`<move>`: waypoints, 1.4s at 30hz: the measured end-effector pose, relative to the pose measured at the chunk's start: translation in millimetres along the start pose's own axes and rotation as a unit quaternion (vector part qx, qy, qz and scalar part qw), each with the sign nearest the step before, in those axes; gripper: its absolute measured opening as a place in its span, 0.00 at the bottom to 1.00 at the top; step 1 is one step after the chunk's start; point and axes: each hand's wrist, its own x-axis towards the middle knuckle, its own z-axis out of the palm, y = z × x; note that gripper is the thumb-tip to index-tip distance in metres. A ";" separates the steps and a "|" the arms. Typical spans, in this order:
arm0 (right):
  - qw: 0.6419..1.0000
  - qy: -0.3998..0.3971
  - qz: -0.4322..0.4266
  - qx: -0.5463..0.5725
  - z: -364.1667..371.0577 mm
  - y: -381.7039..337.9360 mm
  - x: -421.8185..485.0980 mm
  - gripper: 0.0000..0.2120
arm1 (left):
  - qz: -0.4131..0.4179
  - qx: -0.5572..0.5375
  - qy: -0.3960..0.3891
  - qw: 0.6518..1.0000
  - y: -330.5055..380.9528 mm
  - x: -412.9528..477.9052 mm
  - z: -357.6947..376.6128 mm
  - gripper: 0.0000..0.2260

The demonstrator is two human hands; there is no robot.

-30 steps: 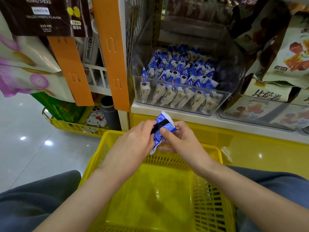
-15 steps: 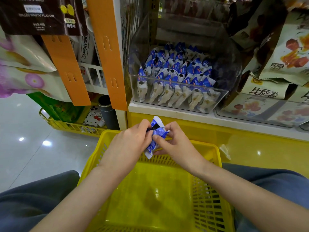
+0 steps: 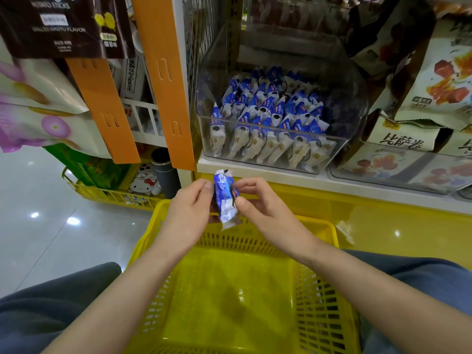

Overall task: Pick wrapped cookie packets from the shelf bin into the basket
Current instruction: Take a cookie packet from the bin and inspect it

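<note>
1. Left hand [image 3: 190, 213]: fingertips pinch left edge of packet [image 3: 224, 200].
2. Packet: upright between both hands, above far rim of basket [image 3: 321, 302].
3. Right hand [image 3: 260, 205]: thumb and fingers pinch packet's right edge.
4. Basket: below hands; best to lower the packet toward its middle, then release both pinches.

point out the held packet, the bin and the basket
packet [image 3: 224, 200], head view, middle of the blue wrapper
bin [image 3: 344, 108], head view, bare right wall
basket [image 3: 229, 302], head view, bare floor

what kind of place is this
Most likely a shop's snack aisle: a clear bin of wrapped cookie packets sits on a shelf, snack bags crowd around it, and a yellow basket sits below.
</note>
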 end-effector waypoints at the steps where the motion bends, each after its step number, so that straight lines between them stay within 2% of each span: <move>1: 1.000 0.006 0.009 0.011 -1.3 -0.8 0.3 0.12 | -0.069 -0.096 -0.034 0.992 4.4 -0.7 1.7 0.15; 2: 1.000 0.016 0.018 0.016 -2.0 -1.1 0.5 0.15 | -0.117 -0.152 -0.065 0.979 8.3 -2.4 2.2 0.17; 3: 0.999 0.026 0.027 0.014 -2.0 -0.8 0.8 0.20 | -0.135 -0.161 -0.092 0.973 9.9 -3.9 2.5 0.19; 6: 0.997 0.046 0.057 -0.007 -0.9 -0.2 3.9 0.30 | -0.084 -0.101 -0.125 0.983 8.9 -10.4 3.8 0.15; 7: 0.997 0.044 0.059 -0.008 -1.2 0.5 5.0 0.29 | -0.069 -0.089 -0.113 0.987 8.9 -11.2 3.5 0.12; 10: 0.999 0.026 0.038 -0.004 -3.9 -2.5 6.6 0.11 | -0.044 -0.086 -0.073 0.993 11.1 -10.2 1.9 0.08; 11: 0.999 0.031 0.034 -0.009 -5.1 -3.3 6.8 0.08 | -0.039 -0.092 -0.073 0.992 12.3 -10.0 2.1 0.08; 17: 0.993 0.072 -0.004 -0.094 -8.8 -5.6 7.7 0.14 | -0.055 -0.138 -0.047 0.988 14.4 -12.7 1.4 0.12; 20: 0.996 0.075 -0.029 -0.048 -3.8 -8.4 5.9 0.04 | -0.072 -0.156 -0.026 0.985 15.4 -13.5 -1.5 0.14; 24: 0.996 0.078 -0.049 -0.020 3.9 -18.2 10.6 0.07 | -0.083 -0.172 -0.013 0.982 18.3 -13.8 -7.9 0.16; 30: 0.992 0.079 -0.096 -0.026 7.0 -44.4 30.3 0.05 | -0.031 -0.194 -0.044 0.980 23.3 -13.7 -20.6 0.07; 33: 0.986 0.091 -0.107 -0.084 -8.2 -62.0 55.5 0.03 | -0.018 -0.200 0.006 0.980 25.3 -8.8 -25.4 0.05; 37: 0.966 0.145 -0.032 -0.211 -37.9 -80.5 106.5 0.03 | -0.022 -0.205 0.048 0.977 25.4 -4.8 -31.5 0.06; 42: 0.898 0.138 0.003 -0.417 -49.3 -88.6 147.1 0.04 | -0.027 -0.204 0.060 0.977 22.1 -5.4 -37.5 0.06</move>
